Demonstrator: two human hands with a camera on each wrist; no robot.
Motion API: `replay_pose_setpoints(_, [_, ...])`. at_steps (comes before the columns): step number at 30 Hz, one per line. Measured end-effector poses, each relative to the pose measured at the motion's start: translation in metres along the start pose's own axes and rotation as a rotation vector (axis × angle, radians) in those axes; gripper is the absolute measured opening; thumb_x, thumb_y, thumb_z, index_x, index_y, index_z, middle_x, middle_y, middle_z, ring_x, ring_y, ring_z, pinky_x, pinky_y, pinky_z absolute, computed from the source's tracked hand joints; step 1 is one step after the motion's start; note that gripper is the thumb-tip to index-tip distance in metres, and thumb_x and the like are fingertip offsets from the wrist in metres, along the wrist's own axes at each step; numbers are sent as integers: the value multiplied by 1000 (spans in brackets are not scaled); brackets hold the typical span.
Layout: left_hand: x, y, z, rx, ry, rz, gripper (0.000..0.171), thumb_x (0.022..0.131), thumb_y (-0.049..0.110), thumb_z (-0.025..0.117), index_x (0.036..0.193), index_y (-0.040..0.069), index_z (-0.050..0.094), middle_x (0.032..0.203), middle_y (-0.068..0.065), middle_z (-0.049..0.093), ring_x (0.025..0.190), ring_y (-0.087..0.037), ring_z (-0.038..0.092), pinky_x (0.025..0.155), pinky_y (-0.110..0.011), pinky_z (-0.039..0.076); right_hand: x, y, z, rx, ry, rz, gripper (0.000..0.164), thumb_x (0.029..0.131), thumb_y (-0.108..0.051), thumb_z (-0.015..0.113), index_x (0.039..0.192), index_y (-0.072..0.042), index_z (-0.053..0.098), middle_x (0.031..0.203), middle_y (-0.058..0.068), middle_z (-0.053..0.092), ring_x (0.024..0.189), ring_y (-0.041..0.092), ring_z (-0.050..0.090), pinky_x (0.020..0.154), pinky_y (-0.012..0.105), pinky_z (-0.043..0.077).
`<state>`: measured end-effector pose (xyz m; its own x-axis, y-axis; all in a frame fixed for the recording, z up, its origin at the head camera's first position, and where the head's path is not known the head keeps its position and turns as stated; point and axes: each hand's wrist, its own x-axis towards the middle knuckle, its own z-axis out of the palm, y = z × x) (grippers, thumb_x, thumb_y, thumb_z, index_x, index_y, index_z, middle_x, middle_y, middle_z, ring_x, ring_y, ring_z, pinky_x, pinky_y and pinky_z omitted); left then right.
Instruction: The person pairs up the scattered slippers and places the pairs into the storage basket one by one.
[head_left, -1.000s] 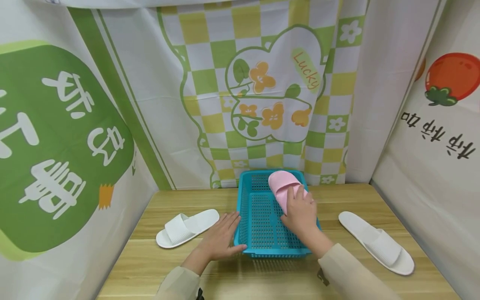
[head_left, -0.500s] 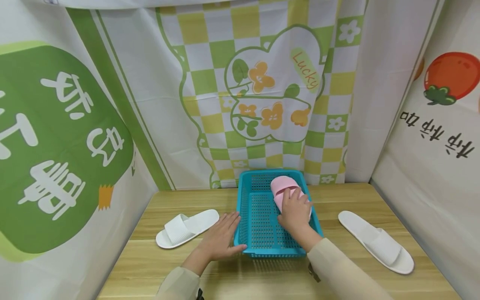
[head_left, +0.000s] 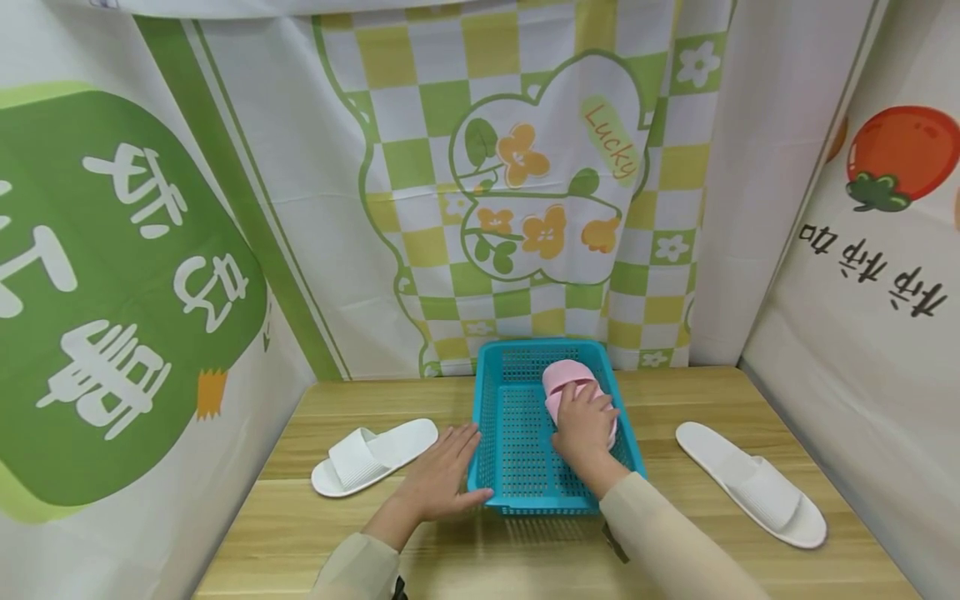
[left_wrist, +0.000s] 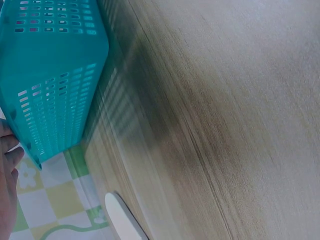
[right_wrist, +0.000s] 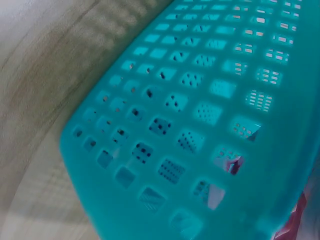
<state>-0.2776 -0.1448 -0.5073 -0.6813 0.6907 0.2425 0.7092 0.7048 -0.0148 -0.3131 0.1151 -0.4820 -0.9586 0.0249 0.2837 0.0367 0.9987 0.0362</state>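
Note:
A teal perforated plastic basket [head_left: 551, 505] stands on the wooden table against the cloth backdrop. My right hand [head_left: 585, 433] reaches inside it and grips a pink slipper [head_left: 566, 373], which lies lengthwise along the basket's right side with its toe strap under my fingers. Fingers fairly straight, my left hand [head_left: 444, 477] rests against the basket's left rim near the front corner. In the left wrist view, a few fingers [left_wrist: 11, 150] touch the rim. Through the wall holes in the right wrist view, a bit of pink slipper [right_wrist: 216, 195] shows.
A white slipper [head_left: 354, 460] lies on the wooden table [head_left: 300, 533] just left of my left hand. Another white slipper [head_left: 767, 493] is at the right, beyond my right sleeve. Printed cloth [head_left: 420, 275] hangs behind and on both sides.
My right hand has brought the pink slipper down and slightly toward me, from leaning over the back right rim to inside the basket. The left hand has stayed put.

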Motion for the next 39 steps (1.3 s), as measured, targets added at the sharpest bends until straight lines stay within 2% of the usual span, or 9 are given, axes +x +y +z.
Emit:
replay_pose_setpoints(6, [0,-1,3,2,4,-1,90,91,64,45,145,-7,36,152,-22,31,142,-32,26,115,-45,20,1,-6,7,-31,-11,19,90,69,-43,79,135,7,43,132,40,43,106,62,48,81,71,43])
replay_pose_setpoints(23, [1,0,7,-5,1,-1,90,92,66,43,146,-6,35,154,-20,30,141,-34,27,115,-45,19,-1,-11,23,-59,-95,78,96,68,-51,80,137,6,43,132,41,42,105,62,49,79,69,45])
replay_pose_setpoints(31, [1,1,3,-1,8,2,90,92,64,44,146,-7,35,153,-22,31,140,-35,29,115,-46,20,-1,-14,26,-61,-80,89,91,70,-46,80,134,8,44,129,42,44,103,62,51,78,69,46])
replay_pose_setpoints(39, [1,-1,5,-2,23,4,91,92,66,43,145,-7,36,152,-22,32,139,-36,30,114,-47,22,-2,-16,28,-60,-84,106,93,70,-47,80,135,8,43,130,42,43,103,62,50,78,68,47])
